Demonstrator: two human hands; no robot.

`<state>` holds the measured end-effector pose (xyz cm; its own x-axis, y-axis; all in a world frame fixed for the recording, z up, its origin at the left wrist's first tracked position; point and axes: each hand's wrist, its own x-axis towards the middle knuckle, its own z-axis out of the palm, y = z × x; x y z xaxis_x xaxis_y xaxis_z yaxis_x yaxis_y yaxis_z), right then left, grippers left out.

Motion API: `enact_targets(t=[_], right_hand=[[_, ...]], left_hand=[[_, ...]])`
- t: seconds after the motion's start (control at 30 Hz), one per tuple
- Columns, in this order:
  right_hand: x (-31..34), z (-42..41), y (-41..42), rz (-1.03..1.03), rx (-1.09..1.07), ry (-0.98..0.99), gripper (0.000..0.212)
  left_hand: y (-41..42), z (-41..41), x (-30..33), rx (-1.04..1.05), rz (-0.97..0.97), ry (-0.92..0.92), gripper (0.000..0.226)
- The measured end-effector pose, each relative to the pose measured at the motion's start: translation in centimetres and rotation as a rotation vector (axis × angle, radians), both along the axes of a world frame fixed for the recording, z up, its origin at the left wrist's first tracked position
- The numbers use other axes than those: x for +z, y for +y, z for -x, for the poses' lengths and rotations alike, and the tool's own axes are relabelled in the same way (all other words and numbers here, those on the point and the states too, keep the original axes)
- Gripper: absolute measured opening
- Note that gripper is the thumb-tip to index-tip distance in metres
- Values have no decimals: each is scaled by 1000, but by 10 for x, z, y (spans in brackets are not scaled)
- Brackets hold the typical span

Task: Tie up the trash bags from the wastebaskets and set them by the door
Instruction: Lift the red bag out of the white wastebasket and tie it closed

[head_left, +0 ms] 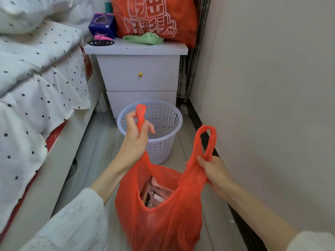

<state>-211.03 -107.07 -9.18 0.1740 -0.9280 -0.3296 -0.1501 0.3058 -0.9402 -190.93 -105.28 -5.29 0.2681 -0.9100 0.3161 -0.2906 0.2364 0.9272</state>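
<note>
A red plastic trash bag (163,220) hangs between my hands, out of the wastebasket, its mouth open with pinkish paper trash inside. My left hand (136,140) grips the bag's left handle, whose end sticks up above my fist. My right hand (213,171) pinches the right handle at its base, and its loop stands up above my fingers. Behind the bag, a pale lilac perforated wastebasket (163,142) stands on the floor with no liner in it.
A white nightstand (139,73) behind the basket carries a large red bag (155,17), a green cloth (145,38) and a purple box (102,25). A bed with dotted bedding (36,78) lines the left; a wall (272,87) runs along the right.
</note>
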Motion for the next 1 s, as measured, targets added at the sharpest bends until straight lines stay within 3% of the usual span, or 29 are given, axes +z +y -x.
enact_targets(t=[0.2,0.4,0.5,0.6,0.83,0.9,1.0], right_hand=[[20,-15,-13,64,-94,-189,26],[13,-16,-17,165,-123,-345,23],[-1,-1,-8,306,-34,-151,23],[-12,12,-5,419,187,32,47],[-44,-15,-46,484,364,574,91],[-48,-24,-49,492,418,618,82],[-37,-29,-38,409,291,362,31]], left_hand=[[21,-6,14,68,21,52,13],[53,-14,0,88,-107,-96,69],[66,-9,-16,59,-204,-98,96],[68,8,-39,45,-275,-112,116],[47,12,-73,199,-402,-123,126],[39,8,-82,146,-377,-108,125],[29,9,-96,149,-533,-163,105]])
